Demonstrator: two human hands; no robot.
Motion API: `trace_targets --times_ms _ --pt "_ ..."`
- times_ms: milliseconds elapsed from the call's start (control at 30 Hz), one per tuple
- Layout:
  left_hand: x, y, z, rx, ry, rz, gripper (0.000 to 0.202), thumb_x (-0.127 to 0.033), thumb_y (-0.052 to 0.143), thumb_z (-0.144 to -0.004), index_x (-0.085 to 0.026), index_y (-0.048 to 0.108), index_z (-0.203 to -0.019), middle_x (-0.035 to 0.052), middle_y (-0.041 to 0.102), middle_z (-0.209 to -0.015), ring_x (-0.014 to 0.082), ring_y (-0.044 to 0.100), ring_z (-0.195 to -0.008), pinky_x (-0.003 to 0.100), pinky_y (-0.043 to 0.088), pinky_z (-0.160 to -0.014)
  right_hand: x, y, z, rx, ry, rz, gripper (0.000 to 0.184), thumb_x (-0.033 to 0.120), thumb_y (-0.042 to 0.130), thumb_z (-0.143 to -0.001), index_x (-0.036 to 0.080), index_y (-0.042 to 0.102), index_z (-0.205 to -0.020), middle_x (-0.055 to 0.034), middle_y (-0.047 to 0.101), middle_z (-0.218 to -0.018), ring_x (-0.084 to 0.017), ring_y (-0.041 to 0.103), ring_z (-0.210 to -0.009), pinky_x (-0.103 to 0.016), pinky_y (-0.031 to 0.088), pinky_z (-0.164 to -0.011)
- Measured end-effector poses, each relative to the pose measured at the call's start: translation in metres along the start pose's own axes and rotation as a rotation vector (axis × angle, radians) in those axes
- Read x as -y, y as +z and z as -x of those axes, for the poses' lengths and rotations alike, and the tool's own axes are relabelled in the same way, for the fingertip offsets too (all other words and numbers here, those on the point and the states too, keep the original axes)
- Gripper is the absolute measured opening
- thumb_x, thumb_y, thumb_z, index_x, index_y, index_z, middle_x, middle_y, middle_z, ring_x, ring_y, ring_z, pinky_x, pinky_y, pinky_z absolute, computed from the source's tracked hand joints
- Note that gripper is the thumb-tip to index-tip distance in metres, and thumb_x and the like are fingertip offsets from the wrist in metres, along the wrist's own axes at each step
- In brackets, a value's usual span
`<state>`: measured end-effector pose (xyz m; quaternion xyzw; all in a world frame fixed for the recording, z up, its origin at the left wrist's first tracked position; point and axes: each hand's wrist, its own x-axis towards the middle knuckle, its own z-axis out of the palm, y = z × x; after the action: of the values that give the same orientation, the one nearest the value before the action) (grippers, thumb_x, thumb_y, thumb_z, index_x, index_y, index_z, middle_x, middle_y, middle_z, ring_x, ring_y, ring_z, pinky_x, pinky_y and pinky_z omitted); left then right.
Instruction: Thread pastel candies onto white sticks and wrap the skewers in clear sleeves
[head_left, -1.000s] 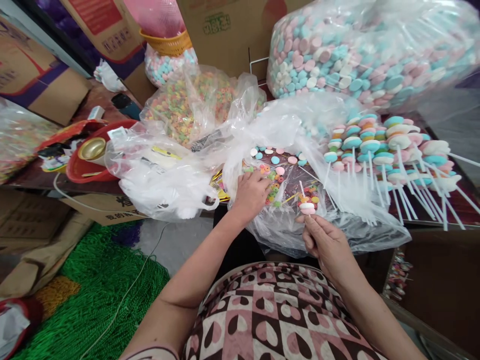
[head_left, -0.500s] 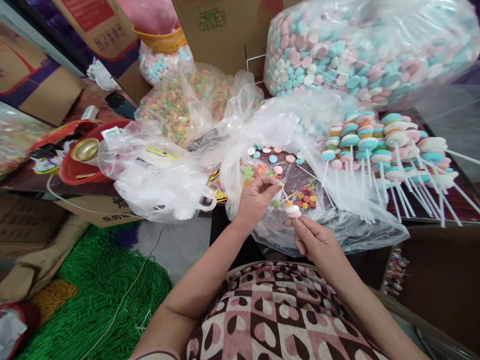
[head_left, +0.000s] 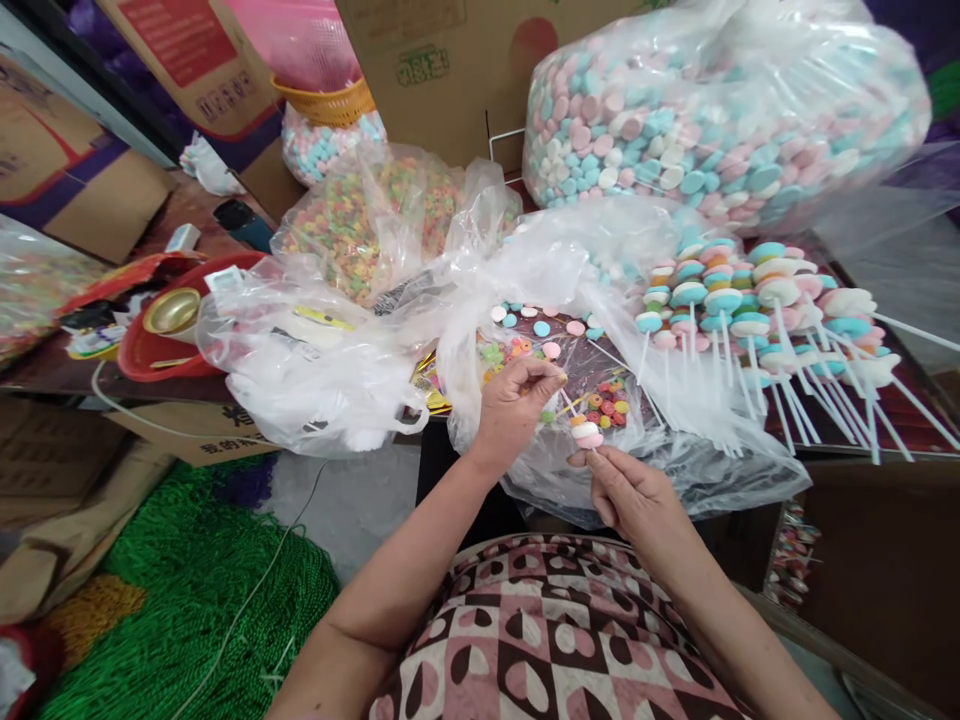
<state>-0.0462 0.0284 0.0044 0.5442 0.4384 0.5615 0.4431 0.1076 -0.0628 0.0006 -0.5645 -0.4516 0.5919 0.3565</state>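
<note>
My right hand (head_left: 626, 490) pinches a white stick with a white and a pink candy disc (head_left: 586, 433) threaded on its top. My left hand (head_left: 513, 402) is closed in a pinch just left of the stick's tip, on a small piece too tiny to name. Both hands hover over a clear plastic sheet (head_left: 570, 470) strewn with small colourful ring candies (head_left: 607, 400) and loose pastel discs (head_left: 541, 328). To the right lies a pile of finished candy sticks (head_left: 757, 300), discs stacked, sticks pointing right and down.
A big clear bag of pastel discs (head_left: 712, 110) stands at the back right, an open bag of colourful rings (head_left: 360, 215) behind the crumpled plastic (head_left: 315, 350). A red basin (head_left: 161, 340) with a gold bowl sits left. Cardboard boxes (head_left: 450, 60) line the back; green mesh (head_left: 195, 590) covers the floor.
My left hand lifted off the ring candies on the sheet and came to the stick's tip in a pinch. My right hand drew the stick slightly left and toward me.
</note>
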Motion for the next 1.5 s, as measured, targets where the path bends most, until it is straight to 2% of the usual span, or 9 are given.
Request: trace_targets --times_ms 133,467,667,800,900,1000,1100,1267,1500 --pt "0.004 0.001 0.004 -0.009 -0.059 0.048 0.022 -0.039 0.074 -0.08 -0.019 0.067 -0.079 -0.0001 0.065 -0.079 0.0105 0.058 -0.074 0.025 0.047 -0.073 -0.001 0.0 -0.001 0.001 0.007 -0.005 0.046 0.06 0.05 -0.09 0.016 0.065 -0.095 0.0078 0.039 -0.043 -0.01 0.029 -0.04 -0.026 0.019 -0.045" --pt "0.002 0.004 0.006 0.007 0.024 -0.049 0.017 -0.036 0.073 -0.081 -0.019 0.071 -0.078 0.0022 0.067 -0.083 0.0131 0.061 -0.08 0.028 0.048 -0.076 -0.002 -0.001 0.0 -0.005 -0.002 -0.019 0.043 0.056 0.05 -0.092 0.016 0.066 -0.096 0.0081 0.039 -0.044 -0.009 0.03 -0.041 -0.026 0.02 -0.045" --pt "0.006 0.013 0.016 -0.015 -0.185 0.164 0.016 -0.034 0.077 -0.075 -0.02 0.072 -0.078 0.0003 0.066 -0.083 0.0119 0.06 -0.081 0.026 0.048 -0.078 -0.005 0.001 -0.002 -0.041 -0.009 -0.032 0.045 0.058 0.051 -0.092 0.017 0.067 -0.096 0.0075 0.041 -0.044 -0.009 0.029 -0.041 -0.024 0.019 -0.042" --pt "-0.001 0.022 0.027 0.113 -0.298 0.176 0.02 -0.036 0.076 -0.075 -0.017 0.072 -0.077 0.0012 0.066 -0.082 0.0116 0.06 -0.076 0.025 0.049 -0.074 -0.007 0.0 -0.004 -0.054 -0.012 -0.071 0.046 0.061 0.054 -0.09 0.017 0.067 -0.094 0.0075 0.04 -0.045 -0.009 0.028 -0.04 -0.023 0.018 -0.04" --pt "-0.007 0.022 0.024 0.275 -0.229 0.074 0.02 -0.037 0.071 -0.081 -0.016 0.072 -0.082 0.0039 0.068 -0.086 0.0134 0.062 -0.078 0.026 0.05 -0.071 -0.006 -0.004 -0.006 -0.083 0.021 -0.144 0.047 0.062 0.058 -0.087 0.017 0.066 -0.095 0.0079 0.04 -0.045 -0.008 0.027 -0.039 -0.023 0.018 -0.039" --pt "-0.008 0.014 0.001 0.294 -0.11 -0.124 0.021 -0.034 0.061 -0.09 -0.019 0.073 -0.098 0.0046 0.071 -0.089 0.016 0.064 -0.083 0.029 0.05 -0.077 -0.004 -0.009 -0.009 -0.134 0.03 -0.225 0.046 0.061 0.063 -0.083 0.017 0.066 -0.095 0.0076 0.041 -0.048 -0.008 0.029 -0.04 -0.022 0.018 -0.039" --pt "-0.001 0.004 -0.036 0.187 0.099 -0.606 0.022 -0.025 0.054 -0.093 -0.019 0.072 -0.104 0.0084 0.071 -0.103 0.0214 0.062 -0.1 0.036 0.046 -0.093 -0.003 -0.011 -0.011 -0.162 0.006 -0.253 0.044 0.06 0.063 -0.083 0.017 0.066 -0.093 0.0069 0.042 -0.049 -0.008 0.031 -0.041 -0.022 0.019 -0.039" --pt "0.015 -0.001 -0.076 0.373 0.119 -1.232 0.021 -0.027 0.056 -0.091 -0.014 0.074 -0.09 0.0166 0.067 -0.105 0.03 0.058 -0.107 0.043 0.04 -0.096 -0.007 -0.01 -0.008 -0.138 -0.002 -0.246 0.043 0.059 0.062 -0.085 0.017 0.066 -0.094 0.0068 0.042 -0.049 -0.008 0.031 -0.04 -0.022 0.02 -0.039" --pt "0.012 -0.004 -0.083 0.342 0.012 -1.078 0.018 -0.028 0.061 -0.087 -0.015 0.073 -0.09 0.0104 0.072 -0.093 0.0236 0.064 -0.091 0.033 0.045 -0.083 -0.008 -0.012 -0.008 -0.169 -0.002 -0.262 0.044 0.06 0.063 -0.084 0.017 0.067 -0.093 0.0066 0.042 -0.049 -0.009 0.033 -0.041 -0.022 0.021 -0.039"
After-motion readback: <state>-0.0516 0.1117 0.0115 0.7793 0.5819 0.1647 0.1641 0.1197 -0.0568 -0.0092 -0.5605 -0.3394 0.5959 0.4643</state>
